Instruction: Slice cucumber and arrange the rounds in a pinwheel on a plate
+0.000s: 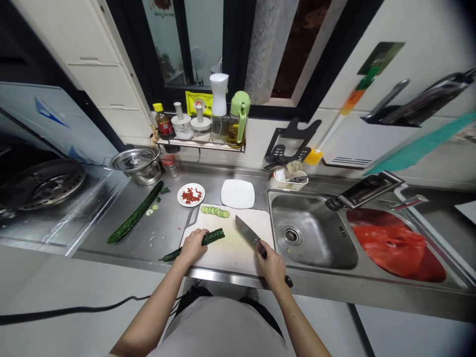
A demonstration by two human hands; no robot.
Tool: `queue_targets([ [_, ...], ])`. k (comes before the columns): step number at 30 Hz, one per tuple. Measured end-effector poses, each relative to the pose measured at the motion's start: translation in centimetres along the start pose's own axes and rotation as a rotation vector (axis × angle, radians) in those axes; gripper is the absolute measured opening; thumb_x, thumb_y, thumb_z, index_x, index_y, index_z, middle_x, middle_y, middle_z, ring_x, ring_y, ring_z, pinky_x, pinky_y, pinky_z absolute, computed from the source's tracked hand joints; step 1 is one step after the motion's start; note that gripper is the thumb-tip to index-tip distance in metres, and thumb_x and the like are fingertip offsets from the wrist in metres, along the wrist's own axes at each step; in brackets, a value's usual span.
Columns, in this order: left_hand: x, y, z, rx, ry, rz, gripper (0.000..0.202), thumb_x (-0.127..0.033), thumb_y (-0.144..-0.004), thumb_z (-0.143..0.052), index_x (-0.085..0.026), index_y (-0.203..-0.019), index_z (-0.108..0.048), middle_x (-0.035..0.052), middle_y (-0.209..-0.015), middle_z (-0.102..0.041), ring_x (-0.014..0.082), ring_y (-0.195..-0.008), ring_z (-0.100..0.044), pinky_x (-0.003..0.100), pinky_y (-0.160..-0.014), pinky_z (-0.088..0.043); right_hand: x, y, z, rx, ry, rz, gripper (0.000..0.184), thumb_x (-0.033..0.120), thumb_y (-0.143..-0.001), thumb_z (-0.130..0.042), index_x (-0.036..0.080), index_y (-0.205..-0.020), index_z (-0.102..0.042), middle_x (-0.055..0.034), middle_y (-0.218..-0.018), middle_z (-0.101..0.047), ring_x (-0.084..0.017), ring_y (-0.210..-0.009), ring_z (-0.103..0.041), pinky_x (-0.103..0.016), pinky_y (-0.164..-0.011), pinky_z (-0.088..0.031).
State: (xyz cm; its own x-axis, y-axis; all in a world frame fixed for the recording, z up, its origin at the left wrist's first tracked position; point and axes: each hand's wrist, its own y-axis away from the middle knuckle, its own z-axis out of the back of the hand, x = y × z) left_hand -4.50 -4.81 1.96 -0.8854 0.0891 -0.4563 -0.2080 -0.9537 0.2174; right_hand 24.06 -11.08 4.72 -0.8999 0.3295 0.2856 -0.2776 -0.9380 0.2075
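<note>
My left hand (195,246) is closed around a dark green cucumber (213,236), which lies slantwise over the left part of a white cutting board (238,258). The cucumber's cut end points right, and its tail reaches past the board's left edge. In my right hand (272,266) is the black handle of a kitchen knife (247,230). Its blade slants up and left over the board's right half, apart from the cucumber. A row of overlapping cucumber slices (215,211) rests along the board's far edge.
A whole cucumber (136,213) lies on the steel counter at left. Behind the board are a plate of chopped red pieces (191,195) and a white plate (238,194). Right of it is a sink (316,238), with a red bag (394,248) in the second basin. A lidded pot (139,166) stands back left.
</note>
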Motion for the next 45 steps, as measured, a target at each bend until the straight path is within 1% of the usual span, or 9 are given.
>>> queue_targets([
  [4, 0.4, 0.0, 0.0, -0.016, 0.061, -0.014, 0.049, -0.010, -0.069, -0.061, -0.025, -0.116, -0.061, 0.0057, -0.108, -0.064, 0.0231, -0.106, -0.057, 0.031, -0.091, -0.041, 0.5, 0.0, 0.3, 0.021, -0.015, -0.014, 0.043, 0.036, -0.090, -0.046, 0.030, -0.131, -0.057, -0.0049, -0.112, -0.070, -0.022, -0.095, -0.066, -0.027, -0.076, -0.045],
  [8, 1.7, 0.0, 1.9, -0.101, 0.104, 0.074, 0.048, -0.016, -0.072, -0.064, -0.023, -0.120, -0.061, 0.0067, -0.114, -0.064, 0.0236, -0.107, -0.058, 0.031, -0.092, -0.043, 0.6, 0.0, 0.5, 0.039, -0.044, -0.037, 0.044, 0.039, -0.090, -0.044, 0.029, -0.130, -0.058, -0.0058, -0.108, -0.071, -0.022, -0.093, -0.066, -0.028, -0.076, -0.045],
  [12, 4.5, -0.5, 4.7, -0.190, 0.056, 0.200, 0.049, -0.017, -0.073, -0.065, -0.023, -0.122, -0.061, 0.0072, -0.115, -0.065, 0.0241, -0.106, -0.059, 0.031, -0.091, -0.044, 0.7, -0.1, 0.5, 0.020, -0.067, -0.058, 0.045, 0.046, -0.092, -0.040, 0.028, -0.127, -0.061, -0.0072, -0.105, -0.071, -0.023, -0.092, -0.066, -0.029, -0.076, -0.045],
  [15, 7.0, -1.1, 6.2, -0.256, -0.018, 0.318, 0.047, -0.019, -0.074, -0.064, -0.023, -0.120, -0.062, 0.0078, -0.111, -0.067, 0.0240, -0.104, -0.061, 0.030, -0.089, -0.045, 0.7, -0.2, 0.3, 0.014, -0.080, -0.052, 0.045, 0.048, -0.092, -0.040, 0.029, -0.127, -0.061, -0.0071, -0.104, -0.072, -0.024, -0.092, -0.066, -0.030, -0.076, -0.044],
  [18, 9.1, -1.7, 6.9, -0.274, -0.064, 0.389, 0.047, -0.021, -0.073, -0.066, -0.024, -0.121, -0.062, 0.0081, -0.110, -0.067, 0.0238, -0.104, -0.061, 0.029, -0.088, -0.045, 0.8, -0.2, 0.3, 0.013, -0.081, -0.058, 0.045, 0.048, -0.091, -0.042, 0.030, -0.127, -0.061, -0.0068, -0.103, -0.072, -0.024, -0.091, -0.066, -0.030, -0.077, -0.044],
  [22, 10.5, -2.5, 6.9, -0.266, -0.083, 0.407, 0.048, -0.021, -0.072, -0.067, -0.025, -0.120, -0.063, 0.0081, -0.113, -0.067, 0.0242, -0.105, -0.061, 0.029, -0.086, -0.045, 1.0, 0.0, 0.3, 0.024, -0.063, -0.064, 0.045, 0.049, -0.091, -0.042, 0.030, -0.127, -0.062, -0.0077, -0.102, -0.072, -0.024, -0.090, -0.066, -0.030, -0.076, -0.044],
  [36, 11.8, -3.4, 6.2, -0.195, -0.134, 0.423, 0.051, -0.022, -0.072, -0.064, -0.027, -0.122, -0.060, 0.0079, -0.118, -0.066, 0.0258, -0.108, -0.061, 0.030, -0.086, -0.045, 0.6, 0.6, 0.6, 0.023, -0.057, -0.077, 0.043, 0.044, -0.091, -0.043, 0.028, -0.125, -0.062, -0.0085, -0.100, -0.072, -0.025, -0.090, -0.067, -0.029, -0.074, -0.045],
  [41, 11.0, -3.4, 6.1, -0.190, -0.133, 0.483, 0.063, -0.031, -0.070, -0.067, -0.027, -0.131, -0.053, 0.0099, -0.123, -0.062, 0.0282, -0.110, -0.060, 0.033, -0.086, -0.046, 0.7, 0.7, 0.4, 0.012, -0.070, -0.093, 0.043, 0.045, -0.091, -0.043, 0.028, -0.125, -0.063, -0.0082, -0.100, -0.073, -0.025, -0.092, -0.067, -0.030, -0.075, -0.045],
  [45, 9.7, -3.5, 5.5, -0.227, -0.133, 0.520, 0.067, -0.040, -0.075, -0.063, -0.025, -0.138, -0.047, 0.0131, -0.125, -0.060, 0.0317, -0.111, -0.058, 0.042, -0.093, -0.044, 0.9, 0.8, 0.5, 0.009, -0.097, -0.104, 0.042, 0.044, -0.091, -0.044, 0.027, -0.124, -0.063, -0.0070, -0.104, -0.072, -0.024, -0.095, -0.067, -0.030, -0.077, -0.045],
])
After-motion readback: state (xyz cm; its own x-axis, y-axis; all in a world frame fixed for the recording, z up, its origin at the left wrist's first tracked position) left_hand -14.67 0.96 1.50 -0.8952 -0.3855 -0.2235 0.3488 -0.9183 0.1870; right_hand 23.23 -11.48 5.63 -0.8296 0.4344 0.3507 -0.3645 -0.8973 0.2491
